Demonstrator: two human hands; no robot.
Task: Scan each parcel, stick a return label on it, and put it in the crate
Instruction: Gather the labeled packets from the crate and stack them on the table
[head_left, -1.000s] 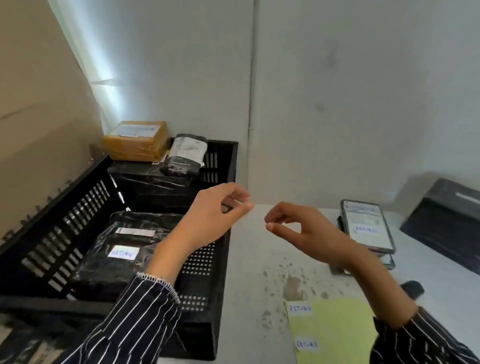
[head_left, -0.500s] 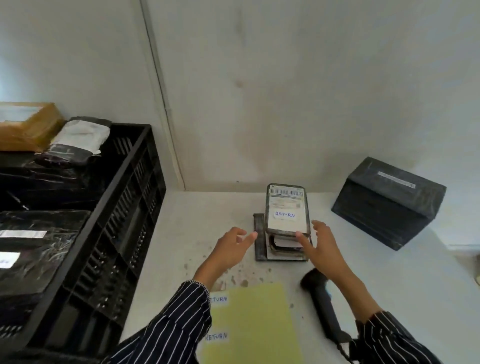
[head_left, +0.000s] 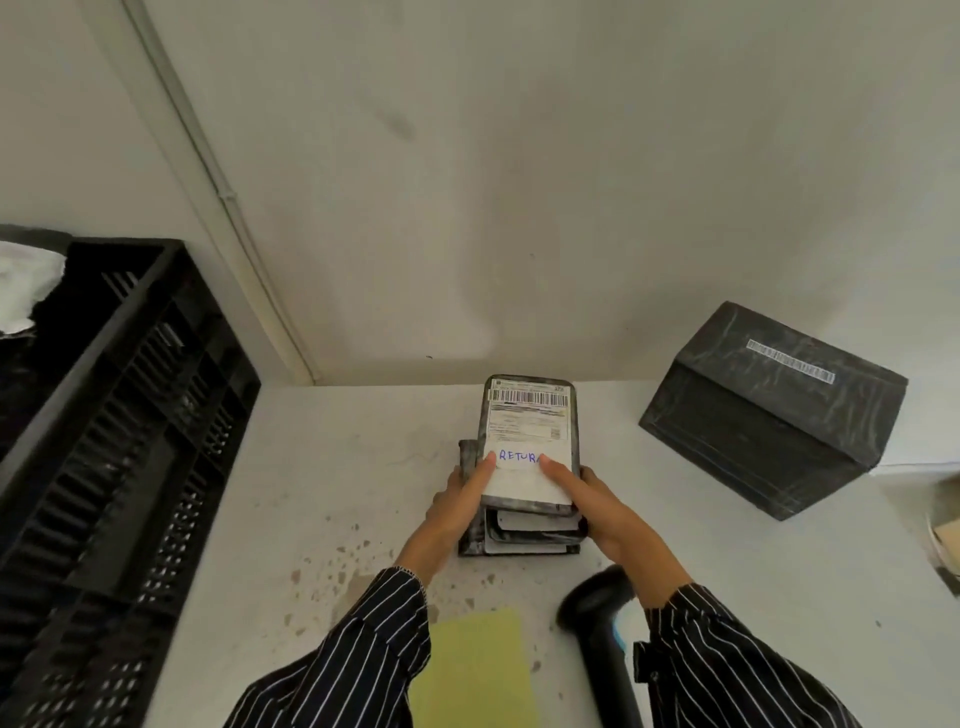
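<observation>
A small grey-wrapped parcel with a barcode slip and a white RETURN label tops a short stack of parcels at the middle of the table. My left hand grips its left side and my right hand grips its right side, both thumbs lying on the label. The black slatted crate stands at the left. Under my right forearm lies a black handheld scanner. The yellow label sheet sits at the near edge between my sleeves.
A large black-wrapped box parcel with a barcode strip sits at the back right against the wall. A white-topped parcel shows inside the crate at far left. A brown cardboard corner pokes in at the right edge.
My view swung right from the crate to the table. Both hands reached forward and took hold of the top parcel's sides, thumbs landing on its RETURN label.
</observation>
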